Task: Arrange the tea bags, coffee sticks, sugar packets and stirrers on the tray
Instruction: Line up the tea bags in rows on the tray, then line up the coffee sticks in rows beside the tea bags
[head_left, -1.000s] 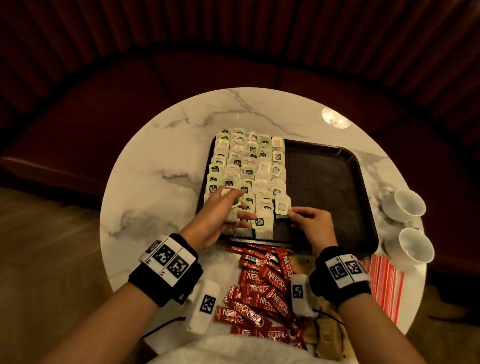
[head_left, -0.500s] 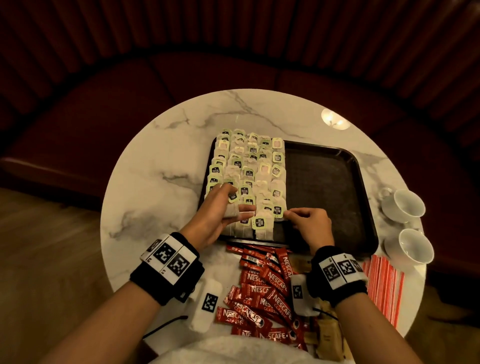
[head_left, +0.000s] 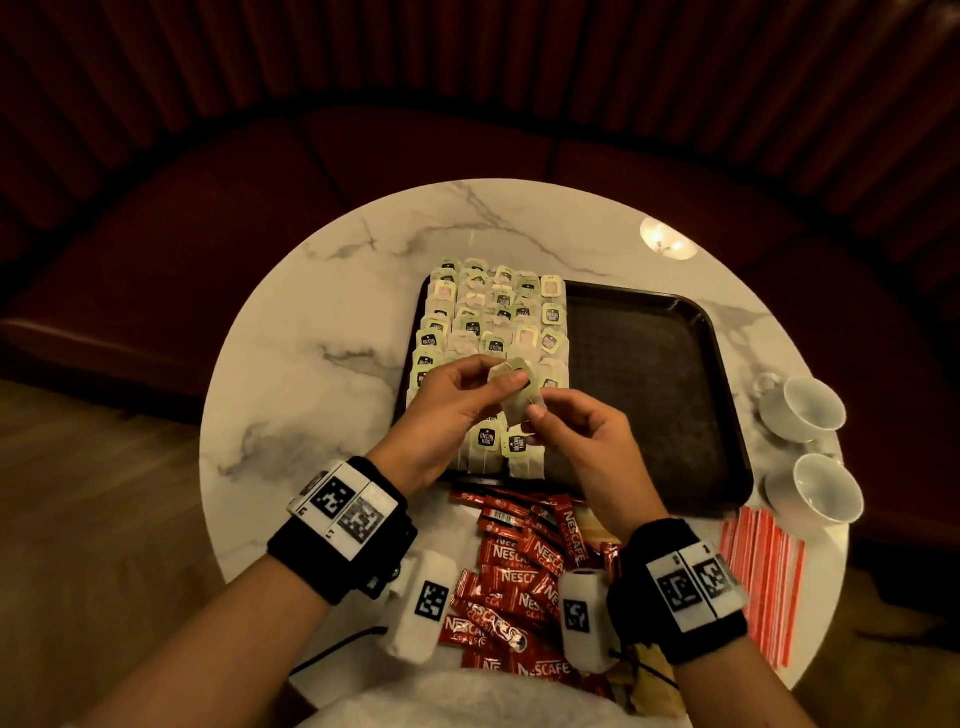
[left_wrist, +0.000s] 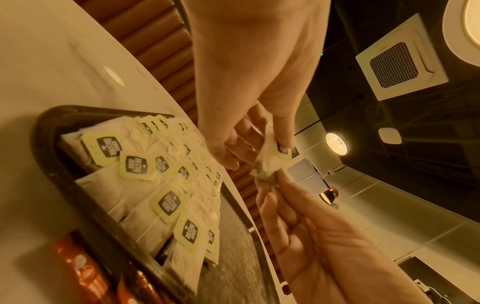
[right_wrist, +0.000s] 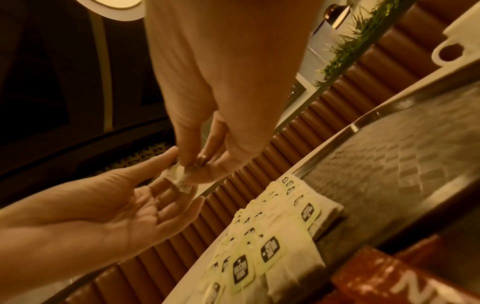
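Observation:
One white tea bag (head_left: 519, 402) with a green tag hangs in the air above the front of the dark tray (head_left: 649, 395). My left hand (head_left: 501, 376) pinches its upper, tag end. My right hand (head_left: 535, 421) pinches its lower end. The left wrist view shows the tea bag (left_wrist: 267, 166) crumpled between left hand (left_wrist: 265, 142) and right hand (left_wrist: 272, 185). The same shared pinch shows in the right wrist view, with right hand (right_wrist: 194, 164) above left hand (right_wrist: 168, 168). Rows of tea bags (head_left: 493, 322) cover the tray's left part. Red coffee sticks (head_left: 519, 582) lie piled in front of the tray.
Striped stirrers (head_left: 763, 577) lie at the table's right front edge. Two white cups (head_left: 810, 410) (head_left: 826, 493) stand right of the tray. Brown sugar packets (head_left: 644, 680) peek out near my right wrist. The tray's right half is bare. The round marble table (head_left: 311, 364) is ringed by a dark sofa.
Both hands have risen off the front rows on the tray. A single tea bag has come up with them and now hangs between the two hands.

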